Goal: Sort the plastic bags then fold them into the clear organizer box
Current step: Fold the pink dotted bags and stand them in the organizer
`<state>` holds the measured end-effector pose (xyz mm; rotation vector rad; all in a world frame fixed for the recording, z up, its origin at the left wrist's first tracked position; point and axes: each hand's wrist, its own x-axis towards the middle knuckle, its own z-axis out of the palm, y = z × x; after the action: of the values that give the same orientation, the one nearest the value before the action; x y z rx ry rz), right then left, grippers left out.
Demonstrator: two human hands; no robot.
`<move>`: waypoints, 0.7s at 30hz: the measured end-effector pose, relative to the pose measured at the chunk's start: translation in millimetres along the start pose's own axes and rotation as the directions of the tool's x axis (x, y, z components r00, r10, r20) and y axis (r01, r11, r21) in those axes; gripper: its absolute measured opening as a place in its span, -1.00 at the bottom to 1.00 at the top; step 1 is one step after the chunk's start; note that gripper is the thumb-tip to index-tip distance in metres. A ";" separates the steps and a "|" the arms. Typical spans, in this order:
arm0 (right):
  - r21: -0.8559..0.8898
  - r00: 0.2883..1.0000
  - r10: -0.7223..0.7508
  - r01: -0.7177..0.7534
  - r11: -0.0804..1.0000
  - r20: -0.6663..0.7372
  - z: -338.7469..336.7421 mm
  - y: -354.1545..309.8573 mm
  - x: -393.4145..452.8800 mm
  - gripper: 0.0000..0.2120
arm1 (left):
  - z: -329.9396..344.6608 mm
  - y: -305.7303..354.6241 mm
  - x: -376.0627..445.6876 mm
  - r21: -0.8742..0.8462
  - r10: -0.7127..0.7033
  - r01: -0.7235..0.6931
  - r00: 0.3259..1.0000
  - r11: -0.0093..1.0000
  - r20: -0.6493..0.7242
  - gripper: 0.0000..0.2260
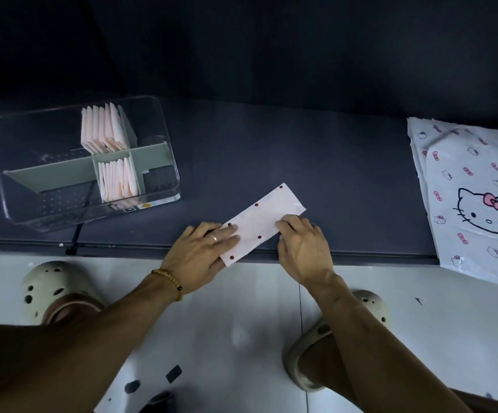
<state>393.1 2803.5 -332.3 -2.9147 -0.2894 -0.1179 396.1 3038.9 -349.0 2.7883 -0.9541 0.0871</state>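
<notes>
- Head view looked down on a dark table (pixel 316 162), where a bag (pixel 264 220) folded into a long dotted strip lay slantwise at the near edge, its near end just over the lip.
- The left hand (pixel 203 248) lay flat on the strip's near end with fingers straight, seemingly pinning it so it would not slide.
- The right hand (pixel 303 244) rested on the strip's right edge with fingers bent; whether it pinched the plastic or only pressed it, I could not tell (probably readying the next fold).
- The box (pixel 84 165) stood to the left, well apart, with folded bags (pixel 104 129) upright in two middle compartments beside grey dividers, likely kept on edge to save room.
- A pile of cat-print bags (pixel 474 198) waited unfolded at the table's right end.
</notes>
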 end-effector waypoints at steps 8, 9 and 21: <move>0.287 0.996 0.076 -0.086 0.954 0.046 1.4 -32.4 14.3 -0.90 | -15.2 14.0 32.3 -0.305 -0.310 0.318 0.948 0.898 0.076 -0.67; 0.319 0.988 0.143 -0.152 0.935 0.052 1.4 -30.6 18.6 -0.91 | -17.1 13.3 35.6 -0.427 -0.350 0.368 0.929 0.826 0.123 -0.67; 0.663 0.712 0.600 -0.651 0.369 0.365 1.6 -10.2 44.6 -0.90 | -2.9 17.0 83.8 -0.454 -0.655 0.680 0.716 0.576 0.243 -0.59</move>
<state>434.7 2821.9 -327.3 -1.9565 0.6578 0.1878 451.9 2975.9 -333.5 2.4252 0.1515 -0.3092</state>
